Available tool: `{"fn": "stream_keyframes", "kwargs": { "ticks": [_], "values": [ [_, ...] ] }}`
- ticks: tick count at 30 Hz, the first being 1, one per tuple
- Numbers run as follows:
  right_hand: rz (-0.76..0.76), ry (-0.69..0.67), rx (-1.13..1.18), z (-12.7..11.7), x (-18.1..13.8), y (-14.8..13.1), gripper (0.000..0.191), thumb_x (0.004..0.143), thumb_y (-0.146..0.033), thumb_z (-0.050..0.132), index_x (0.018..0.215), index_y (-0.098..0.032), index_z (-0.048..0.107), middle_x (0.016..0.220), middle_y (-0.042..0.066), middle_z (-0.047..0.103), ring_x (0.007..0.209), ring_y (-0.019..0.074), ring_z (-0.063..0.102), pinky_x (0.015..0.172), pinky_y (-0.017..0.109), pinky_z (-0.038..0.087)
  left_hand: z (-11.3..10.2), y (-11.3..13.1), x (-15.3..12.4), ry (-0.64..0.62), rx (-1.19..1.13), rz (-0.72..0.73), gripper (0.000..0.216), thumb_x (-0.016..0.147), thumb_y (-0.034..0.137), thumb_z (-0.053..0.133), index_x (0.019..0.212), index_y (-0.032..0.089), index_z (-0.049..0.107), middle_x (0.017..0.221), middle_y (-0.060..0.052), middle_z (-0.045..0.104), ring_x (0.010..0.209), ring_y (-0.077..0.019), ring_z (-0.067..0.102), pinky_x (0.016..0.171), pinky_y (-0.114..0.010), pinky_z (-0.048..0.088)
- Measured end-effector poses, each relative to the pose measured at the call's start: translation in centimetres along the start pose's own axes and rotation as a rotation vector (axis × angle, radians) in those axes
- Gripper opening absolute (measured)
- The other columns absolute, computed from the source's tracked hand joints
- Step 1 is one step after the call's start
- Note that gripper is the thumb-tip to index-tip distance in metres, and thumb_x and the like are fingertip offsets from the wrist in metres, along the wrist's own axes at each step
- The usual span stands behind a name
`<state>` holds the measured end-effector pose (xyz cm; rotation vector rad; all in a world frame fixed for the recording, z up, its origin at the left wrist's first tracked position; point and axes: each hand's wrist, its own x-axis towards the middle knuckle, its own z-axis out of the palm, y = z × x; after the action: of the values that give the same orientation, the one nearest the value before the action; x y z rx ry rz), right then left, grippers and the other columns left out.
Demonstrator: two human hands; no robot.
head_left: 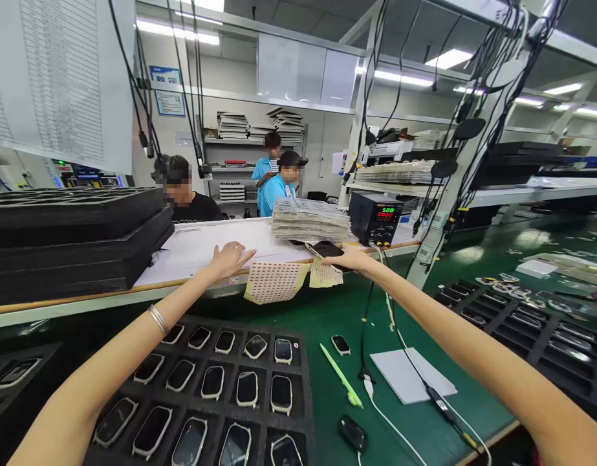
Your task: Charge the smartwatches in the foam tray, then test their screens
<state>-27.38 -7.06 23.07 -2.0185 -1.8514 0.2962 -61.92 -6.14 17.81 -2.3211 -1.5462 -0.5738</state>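
My left hand [233, 257] rests at the front edge of the white raised shelf [206, 243], fingers stretched out and holding nothing. My right hand [350, 257] reaches to the same shelf and is closed on the edge of a dark flat object [327, 248], possibly a phone; its kind is not clear. This object lies just in front of a stack of clear plastic trays [308, 220]. Below the edge hang a sheet of red-marked stickers [276, 281] and a smaller yellowish sheet [326, 277]. On the bench beneath my arms, a black foam tray [230, 362] holds several watches [212, 382].
A power supply [376, 219] stands right of the stack. Black trays [75, 239] are piled at left. A green pen [341, 375], a loose watch [341, 345], white paper [412, 375] and cables [400, 336] lie on the bench. Several people are beyond the shelf.
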Motion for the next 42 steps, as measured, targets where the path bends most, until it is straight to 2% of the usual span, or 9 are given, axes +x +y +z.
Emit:
{"fn": "stream_keyframes", "kwargs": {
  "ticks": [5, 11, 16, 19, 22, 26, 29, 37, 42],
  "values": [
    [-0.11, -0.04, -0.094, -2.5, 0.6, -0.6, 0.069, 0.066, -0.052, 0.075, 0.12, -0.012, 0.06, 0.122, 0.017, 0.059, 0.103, 0.0333, 0.059, 0.076, 0.038, 0.054, -0.7, -0.7, -0.5, 0.039, -0.029, 0.021, 0.048, 0.097, 0.046, 0.033, 0.132, 0.014, 0.042, 0.133, -0.016, 0.051, 0.123, -0.0292, 0.047, 0.098, -0.055, 0.039],
    [-0.244, -0.089, -0.256, -5.0, -0.4, -2.2, 0.074, 0.045, -0.043, 0.086, 0.11, -0.014, 0.067, 0.108, 0.015, 0.067, 0.095, 0.0353, 0.063, 0.077, 0.038, 0.053, -1.2, 6.3, 3.3, 0.127, 0.013, 0.292, 0.051, 0.093, 0.046, 0.041, 0.14, 0.027, 0.035, 0.154, -0.009, 0.021, 0.142, -0.0311, 0.013, 0.11, -0.059, 0.016],
    [-0.378, 0.019, -0.387, -3.8, -4.2, -1.6, 0.088, 0.053, -0.051, 0.08, 0.129, -0.018, 0.053, 0.116, 0.013, 0.064, 0.103, 0.0383, 0.06, 0.083, 0.042, 0.048, -0.2, 10.5, 7.2, 0.137, 0.037, 0.382, 0.045, 0.088, 0.023, 0.052, 0.132, 0.02, 0.048, 0.154, -0.012, 0.019, 0.14, -0.0378, 0.015, 0.108, -0.067, 0.01],
    [-0.445, 0.095, -0.438, -2.5, -5.8, -0.7, 0.088, 0.058, -0.05, 0.076, 0.135, -0.02, 0.044, 0.121, 0.013, 0.061, 0.105, 0.0374, 0.058, 0.083, 0.042, 0.047, 0.4, 11.5, 8.7, 0.132, 0.035, 0.397, 0.049, 0.087, 0.014, 0.05, 0.135, 0.02, 0.044, 0.155, -0.011, 0.015, 0.141, -0.0383, 0.012, 0.106, -0.069, 0.011],
    [-0.495, 0.173, -0.454, -1.4, -6.3, -0.1, 0.086, 0.062, -0.048, 0.074, 0.136, -0.02, 0.041, 0.121, 0.013, 0.06, 0.106, 0.0353, 0.057, 0.081, 0.039, 0.047, -0.1, 11.4, 9.7, 0.103, 0.028, 0.418, 0.042, 0.086, 0.012, 0.049, 0.127, 0.019, 0.052, 0.154, -0.012, 0.02, 0.139, -0.0376, 0.018, 0.104, -0.068, 0.022],
    [-0.544, 0.271, -0.448, -0.2, -6.2, -0.2, 0.083, 0.066, -0.048, 0.072, 0.136, -0.02, 0.038, 0.115, 0.013, 0.06, 0.1, 0.033, 0.059, 0.076, 0.036, 0.047, -2.3, 8.9, 9.3, 0.139, 0.021, 0.47, 0.034, 0.087, 0.013, 0.044, 0.119, 0.016, 0.056, 0.151, -0.012, 0.03, 0.138, -0.0303, 0.026, 0.107, -0.057, 0.028],
    [-0.586, 0.321, -0.436, 1.1, -5.9, -1.2, 0.083, 0.067, -0.047, 0.071, 0.137, -0.019, 0.036, 0.11, 0.013, 0.059, 0.095, 0.0323, 0.059, 0.074, 0.035, 0.046, -4.0, 5.6, 6.8, 0.216, 0.03, 0.465, 0.031, 0.088, 0.013, 0.042, 0.115, 0.012, 0.057, 0.147, -0.016, 0.035, 0.137, -0.0303, 0.028, 0.108, -0.055, 0.025],
    [-0.738, 0.373, -0.372, 5.0, -4.6, -7.9, 0.082, 0.071, -0.045, 0.068, 0.14, -0.02, 0.034, 0.099, 0.011, 0.056, 0.087, 0.0302, 0.056, 0.066, 0.031, 0.042, -6.8, -4.0, -5.5, 0.331, 0.109, 0.395, 0.022, 0.087, 0.015, 0.043, 0.097, 0.015, 0.062, 0.124, -0.019, 0.054, 0.122, -0.0311, 0.046, 0.097, -0.05, 0.038],
    [-0.796, 0.379, -0.323, 6.7, -3.6, -12.3, 0.082, 0.071, -0.045, 0.068, 0.141, -0.021, 0.034, 0.1, 0.012, 0.055, 0.089, 0.0319, 0.055, 0.065, 0.032, 0.041, -8.3, -8.5, -12.3, 0.453, 0.128, 0.278, 0.018, 0.086, 0.014, 0.046, 0.096, 0.017, 0.061, 0.116, -0.015, 0.057, 0.112, -0.0291, 0.051, 0.09, -0.046, 0.043]
  ]
}}
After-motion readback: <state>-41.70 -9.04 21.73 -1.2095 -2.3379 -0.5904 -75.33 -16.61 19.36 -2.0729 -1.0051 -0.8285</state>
